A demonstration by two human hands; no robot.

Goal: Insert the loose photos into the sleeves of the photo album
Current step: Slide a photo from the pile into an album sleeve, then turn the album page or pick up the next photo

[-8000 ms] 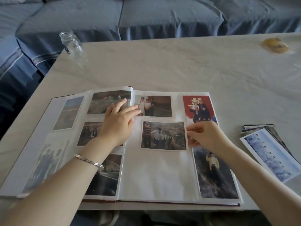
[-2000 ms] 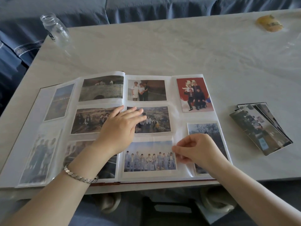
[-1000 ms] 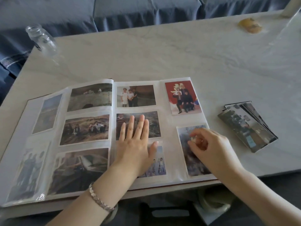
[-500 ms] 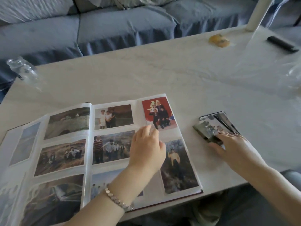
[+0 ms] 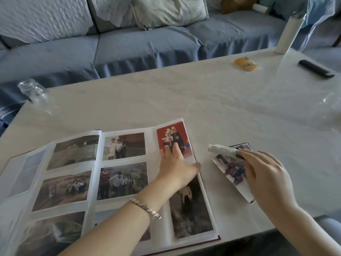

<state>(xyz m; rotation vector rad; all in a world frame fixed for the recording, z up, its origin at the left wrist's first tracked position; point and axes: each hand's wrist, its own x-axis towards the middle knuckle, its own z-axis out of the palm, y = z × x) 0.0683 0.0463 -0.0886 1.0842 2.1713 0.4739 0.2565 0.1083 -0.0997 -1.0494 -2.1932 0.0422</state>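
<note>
Now, right hand (image 5: 265, 174): fingers curled over the loose photos (image 5: 232, 169), gripping the top photo (image 5: 221, 149); the thumb is hidden.
Top photo: its far edge is bent upward off the pile, showing a pale, glossy underside; the near part is covered by the hand.
Loose photos: a small, slightly fanned pile on the table (image 5: 184, 100), just beside the right edge of the photo album (image 5: 152, 174) and not touching it.
Left hand (image 5: 177, 165): spread flat on the album's right page, holding nothing; its fingertips rest on the red photo (image 5: 171, 135) and the thumb points toward the page's outer edge.
Bracelet (image 5: 145, 207): a metal link band on the left wrist.
Photo album: lying open near the front edge of the table, with photos in sleeves on both pages.
Dark photo (image 5: 190, 213): sleeved upright below the left hand, in the same column as the red photo.
Glass jar (image 5: 33, 89): at the far left corner of the table.
Yellow object (image 5: 245, 64): far side of the table, well apart from the album.
Black bar (image 5: 315, 71): far right, near a white cylinder (image 5: 287, 34) standing at the table's corner.
Sofa (image 5: 138, 48): blue-grey, behind the table, with pale cushions.
</note>
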